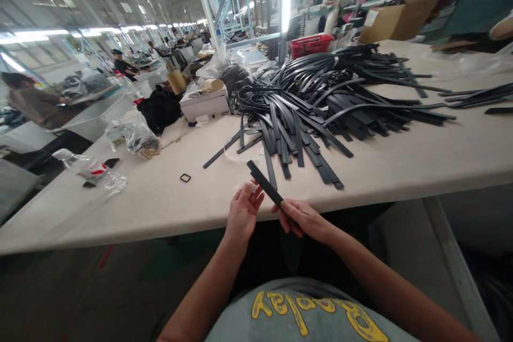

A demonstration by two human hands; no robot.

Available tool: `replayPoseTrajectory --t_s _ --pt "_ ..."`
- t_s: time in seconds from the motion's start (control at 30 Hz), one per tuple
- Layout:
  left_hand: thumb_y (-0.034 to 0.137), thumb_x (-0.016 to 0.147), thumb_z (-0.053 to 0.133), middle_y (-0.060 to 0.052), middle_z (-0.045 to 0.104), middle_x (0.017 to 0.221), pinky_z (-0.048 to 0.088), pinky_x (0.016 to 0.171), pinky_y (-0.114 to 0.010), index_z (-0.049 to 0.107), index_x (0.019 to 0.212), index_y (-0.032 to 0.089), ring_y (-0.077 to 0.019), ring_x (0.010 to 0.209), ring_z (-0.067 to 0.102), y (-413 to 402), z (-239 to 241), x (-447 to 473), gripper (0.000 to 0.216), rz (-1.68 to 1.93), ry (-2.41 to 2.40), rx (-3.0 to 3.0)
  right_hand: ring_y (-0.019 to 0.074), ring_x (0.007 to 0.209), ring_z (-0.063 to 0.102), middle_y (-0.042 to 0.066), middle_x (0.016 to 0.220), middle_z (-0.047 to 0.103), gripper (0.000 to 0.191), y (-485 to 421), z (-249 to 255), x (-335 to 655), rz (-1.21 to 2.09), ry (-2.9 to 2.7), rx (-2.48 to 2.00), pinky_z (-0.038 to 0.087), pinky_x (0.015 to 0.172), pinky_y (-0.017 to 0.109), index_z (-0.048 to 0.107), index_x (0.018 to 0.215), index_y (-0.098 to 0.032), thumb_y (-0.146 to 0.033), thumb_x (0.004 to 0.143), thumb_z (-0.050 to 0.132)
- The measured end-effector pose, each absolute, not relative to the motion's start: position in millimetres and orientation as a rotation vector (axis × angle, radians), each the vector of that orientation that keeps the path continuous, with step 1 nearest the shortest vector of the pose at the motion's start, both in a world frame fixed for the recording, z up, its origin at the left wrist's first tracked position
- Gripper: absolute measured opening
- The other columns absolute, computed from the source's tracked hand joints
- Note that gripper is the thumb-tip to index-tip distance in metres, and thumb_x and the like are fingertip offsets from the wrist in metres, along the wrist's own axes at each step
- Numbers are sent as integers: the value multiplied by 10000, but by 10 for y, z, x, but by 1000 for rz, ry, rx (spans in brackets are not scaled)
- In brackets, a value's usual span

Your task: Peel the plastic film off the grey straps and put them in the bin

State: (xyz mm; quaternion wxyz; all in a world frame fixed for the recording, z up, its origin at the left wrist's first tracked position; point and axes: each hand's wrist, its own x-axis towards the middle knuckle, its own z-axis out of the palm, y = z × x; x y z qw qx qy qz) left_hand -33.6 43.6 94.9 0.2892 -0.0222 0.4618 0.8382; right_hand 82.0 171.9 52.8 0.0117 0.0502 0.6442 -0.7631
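In the head view, two bare hands work at the near edge of a long pale table (401, 171), low in the middle of the frame. The right hand (301, 218) is closed around the lower end of one black strap (264, 184), which slants up and to the left over the table edge. The left hand (243, 209) sits just left of it, fingers curled, thumb and fingertips pinching something small and pale against the strap; what it is cannot be made out.

Just above the hands lies one large heap of black straps (320, 101), too many and too tangled to count, spreading toward the upper right. A second, smaller bundle of straps (481, 95) is cut off by the right edge. One small black square buckle (185, 177) lies alone left of the hands. Further left is one crumpled clear plastic bottle (94, 171), and above it one clear bag of small metal parts (140, 139). One white box (204, 102) and one red basket (310, 44) stand behind, with one open cardboard carton (396, 18) at upper right. A blurred person (34, 104) sits at the far left.
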Motion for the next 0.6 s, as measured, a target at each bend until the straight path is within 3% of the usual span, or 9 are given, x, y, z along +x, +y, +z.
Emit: replayPoseTrajectory --t_s 0.17,0.33,0.6 --pt "282 832 730 -52 741 980 547 759 -249 683 915 181 -157 868 710 328 943 -431 139 2200 1152 -299 67 362 425 -16 661 605 408 1633 545 1141 -2407 2102 287 276 341 189 495 917 -180 -572 952 387" --pt "270 839 723 -42 746 933 537 767 -236 689 903 177 -137 822 708 397 900 -377 118 2171 1104 -301 71 407 472 -20 665 581 356 1529 587 1316 -2174 2338 328 358 403 192 503 792 -193 -466 982 378" --pt "261 843 716 -40 741 852 527 704 -232 684 860 153 -136 744 697 502 927 -285 114 2142 1137 -252 94 428 498 -34 602 535 334 1453 577 1265 -1913 2560 342 390 480 216 515 759 -205 -386 990 356"
